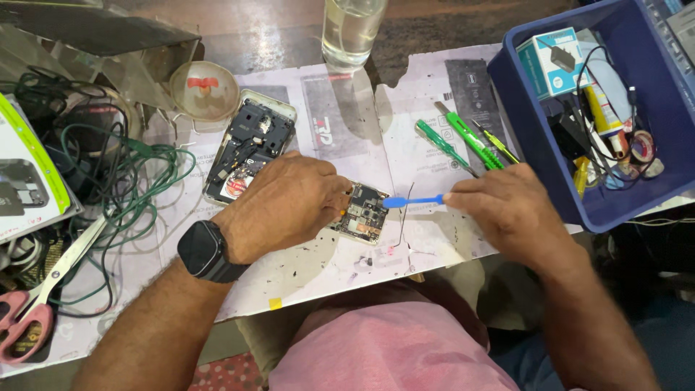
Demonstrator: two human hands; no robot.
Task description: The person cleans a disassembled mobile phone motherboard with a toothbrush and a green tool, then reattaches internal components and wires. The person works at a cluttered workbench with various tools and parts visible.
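Left hand (286,203) palm-down, knuckles up, fingers curled and pinched closed at the tips, wrist straight, forearm running in from lower left. Right hand (507,206) also palm-down, thumb and forefinger pressed together at the tip, other fingers folded under, forearm coming in from lower right. Both hands near each other, fingertips facing, not touching.

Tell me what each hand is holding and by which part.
Left hand pins the small circuit board by its left edge. Right hand holds the blue plastic tool by its right end.
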